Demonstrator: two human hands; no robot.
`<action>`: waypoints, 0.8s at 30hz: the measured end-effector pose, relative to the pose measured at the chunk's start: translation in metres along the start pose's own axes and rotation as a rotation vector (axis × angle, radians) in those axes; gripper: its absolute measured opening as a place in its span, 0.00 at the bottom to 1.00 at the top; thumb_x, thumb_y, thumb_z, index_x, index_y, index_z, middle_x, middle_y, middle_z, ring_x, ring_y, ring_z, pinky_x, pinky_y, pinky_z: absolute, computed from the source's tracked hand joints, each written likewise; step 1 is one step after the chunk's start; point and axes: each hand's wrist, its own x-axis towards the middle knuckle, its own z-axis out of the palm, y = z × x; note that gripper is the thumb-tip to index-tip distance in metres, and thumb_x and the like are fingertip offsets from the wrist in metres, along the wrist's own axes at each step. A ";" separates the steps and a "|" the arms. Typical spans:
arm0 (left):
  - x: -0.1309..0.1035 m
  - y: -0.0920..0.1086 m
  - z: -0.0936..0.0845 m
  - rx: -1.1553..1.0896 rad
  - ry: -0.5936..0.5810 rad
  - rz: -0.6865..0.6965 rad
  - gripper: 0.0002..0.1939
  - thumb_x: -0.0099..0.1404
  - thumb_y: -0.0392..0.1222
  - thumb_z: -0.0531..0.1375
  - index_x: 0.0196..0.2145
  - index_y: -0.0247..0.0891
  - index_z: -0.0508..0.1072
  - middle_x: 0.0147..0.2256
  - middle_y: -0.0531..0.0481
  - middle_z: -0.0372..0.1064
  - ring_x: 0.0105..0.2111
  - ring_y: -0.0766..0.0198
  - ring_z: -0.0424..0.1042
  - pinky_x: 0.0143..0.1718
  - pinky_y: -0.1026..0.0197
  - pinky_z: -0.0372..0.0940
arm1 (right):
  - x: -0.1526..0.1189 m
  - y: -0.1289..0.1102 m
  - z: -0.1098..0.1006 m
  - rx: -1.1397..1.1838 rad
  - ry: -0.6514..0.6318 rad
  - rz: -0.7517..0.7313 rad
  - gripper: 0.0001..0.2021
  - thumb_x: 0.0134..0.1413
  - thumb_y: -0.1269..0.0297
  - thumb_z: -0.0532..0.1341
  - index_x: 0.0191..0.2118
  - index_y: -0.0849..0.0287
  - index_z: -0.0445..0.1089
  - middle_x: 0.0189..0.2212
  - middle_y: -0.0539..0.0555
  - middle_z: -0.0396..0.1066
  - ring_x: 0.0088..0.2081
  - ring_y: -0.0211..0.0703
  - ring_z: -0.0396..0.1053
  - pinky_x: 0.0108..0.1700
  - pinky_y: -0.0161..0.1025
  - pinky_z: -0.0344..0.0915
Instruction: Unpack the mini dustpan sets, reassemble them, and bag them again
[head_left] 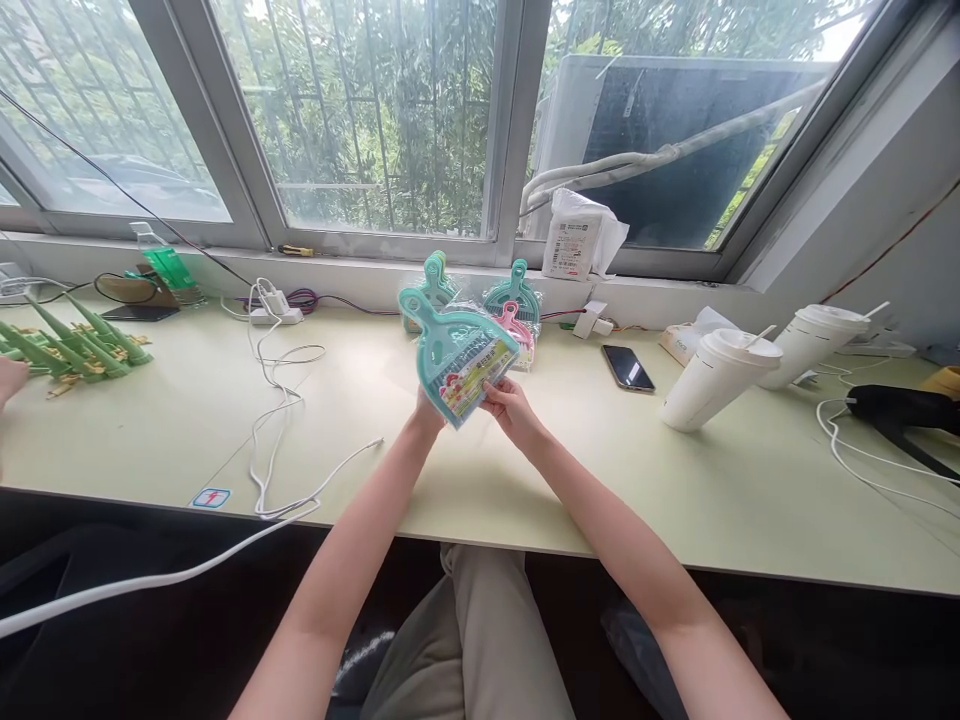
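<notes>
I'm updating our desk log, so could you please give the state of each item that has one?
Teal dustpan: wrapped, pinched by right hand; left hand mostly hidden behind it
Pink dustpan: wrapped
Phone: screen dark
Nearer cup: lidded, straw in
Farther cup: lidded, straw in
Green bottle: partly filled
Tissue pack: open
White cable: uncoiled

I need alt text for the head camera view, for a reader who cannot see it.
The left hand and the right hand hold a teal dustpan above a table. More dustpans, one pink, are behind it near a window; a phone and two white cups are to the right.
</notes>
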 end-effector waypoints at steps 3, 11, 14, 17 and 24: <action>-0.003 -0.010 0.005 -0.001 -0.083 -0.086 0.23 0.65 0.55 0.51 0.49 0.40 0.71 0.53 0.43 0.70 0.55 0.51 0.67 0.54 0.48 0.65 | -0.006 0.001 0.008 0.002 0.006 -0.009 0.16 0.37 0.60 0.73 0.35 0.57 0.74 0.38 0.54 0.78 0.43 0.52 0.75 0.49 0.50 0.74; 0.003 -0.004 0.001 -0.014 0.043 0.006 0.42 0.60 0.73 0.41 0.52 0.37 0.69 0.53 0.39 0.69 0.58 0.45 0.63 0.57 0.42 0.61 | 0.006 0.004 -0.007 0.070 0.169 -0.099 0.14 0.40 0.65 0.71 0.36 0.59 0.72 0.41 0.55 0.77 0.48 0.52 0.73 0.54 0.52 0.71; -0.009 -0.005 0.013 0.064 -0.053 0.067 0.37 0.60 0.69 0.51 0.55 0.39 0.66 0.54 0.41 0.68 0.60 0.47 0.60 0.61 0.44 0.56 | 0.011 0.005 -0.017 0.085 0.240 -0.105 0.13 0.41 0.67 0.70 0.36 0.59 0.71 0.41 0.56 0.77 0.49 0.51 0.72 0.55 0.51 0.70; -0.014 -0.015 0.022 0.196 -0.121 0.103 0.30 0.60 0.53 0.63 0.57 0.42 0.64 0.56 0.45 0.67 0.60 0.51 0.61 0.63 0.47 0.52 | 0.014 0.002 -0.026 0.082 0.260 -0.132 0.11 0.43 0.69 0.68 0.36 0.59 0.70 0.40 0.55 0.77 0.50 0.50 0.72 0.55 0.50 0.69; -0.011 -0.015 0.024 0.140 -0.140 0.105 0.30 0.64 0.61 0.54 0.58 0.41 0.64 0.57 0.45 0.66 0.62 0.50 0.58 0.62 0.46 0.53 | 0.013 -0.005 -0.024 0.068 0.204 -0.202 0.11 0.46 0.68 0.65 0.38 0.58 0.71 0.43 0.54 0.76 0.50 0.49 0.72 0.55 0.49 0.70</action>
